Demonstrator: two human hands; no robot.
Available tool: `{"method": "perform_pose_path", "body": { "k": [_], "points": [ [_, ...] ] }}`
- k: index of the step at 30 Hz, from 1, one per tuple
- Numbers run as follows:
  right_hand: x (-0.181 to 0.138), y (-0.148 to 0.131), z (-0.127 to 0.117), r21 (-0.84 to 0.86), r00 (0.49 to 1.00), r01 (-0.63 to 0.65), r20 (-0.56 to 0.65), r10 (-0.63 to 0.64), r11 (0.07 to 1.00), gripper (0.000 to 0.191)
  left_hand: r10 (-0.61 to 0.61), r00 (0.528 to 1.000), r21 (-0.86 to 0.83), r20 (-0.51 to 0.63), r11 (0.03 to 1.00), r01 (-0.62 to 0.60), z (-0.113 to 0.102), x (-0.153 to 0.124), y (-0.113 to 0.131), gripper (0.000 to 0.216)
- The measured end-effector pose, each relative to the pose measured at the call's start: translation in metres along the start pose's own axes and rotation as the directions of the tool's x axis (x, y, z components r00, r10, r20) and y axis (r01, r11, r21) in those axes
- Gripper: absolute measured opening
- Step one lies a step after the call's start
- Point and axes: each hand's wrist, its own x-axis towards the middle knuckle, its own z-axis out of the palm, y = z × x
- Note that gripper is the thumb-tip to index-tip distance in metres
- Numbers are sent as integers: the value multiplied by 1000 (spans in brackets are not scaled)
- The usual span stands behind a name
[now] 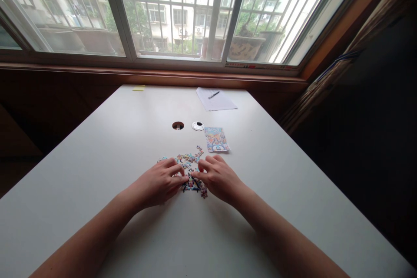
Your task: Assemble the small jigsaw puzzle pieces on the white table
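Observation:
A small heap of colourful jigsaw pieces (190,160) lies in the middle of the white table (97,160). My left hand (161,181) rests on the left side of the heap, fingers curled, thumb and forefinger pinched on pieces. My right hand (217,177) mirrors it on the right side, fingers bent down, thumb tip meeting the left thumb over the pieces. What each pinch holds is too small to make out. A colourful printed picture card (216,139) lies just beyond my right hand.
A round cable hole (177,125) and its white cap (197,126) sit further back. A sheet of paper (219,100) with a pen (213,94) and a yellow sticky note (138,88) lie near the far edge, under the window. Dark curtain at right.

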Motion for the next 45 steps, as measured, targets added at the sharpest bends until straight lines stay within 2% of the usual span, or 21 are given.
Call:
{"method": "perform_pose_path", "body": {
  "k": [5,10,16,23,29,34,39,45],
  "points": [
    [3,-6,-8,-54,999,13,48,-10,998,17,14,1000,5,-8,1000,-14,-1,1,0,23],
    [3,-8,-8,-53,999,4,39,-2,999,15,26,1000,9,-12,1000,-26,-2,2,-1,22],
    [-3,1,5,11,998,-18,-55,19,1000,21,52,998,-1,-23,999,-52,-1,1,-5,24],
    [-7,11,13,71,983,-89,-152,98,994,25,34,999,-40,-25,999,-35,-4,0,-5,22],
    [-8,14,15,71,977,-145,-146,154,987,21,-19,997,-31,-79,999,17,-4,-2,-9,24],
    [-8,14,14,68,973,-170,-144,179,983,17,-17,998,-20,-64,1000,16,-4,-2,-8,25],
    [-8,13,14,80,978,-160,-119,169,984,15,-20,999,-8,-41,1000,19,-4,-1,-5,23],
    [-6,10,14,78,985,-125,-110,133,989,12,-13,998,9,-65,1000,14,-3,0,-4,27]
  ]
}}
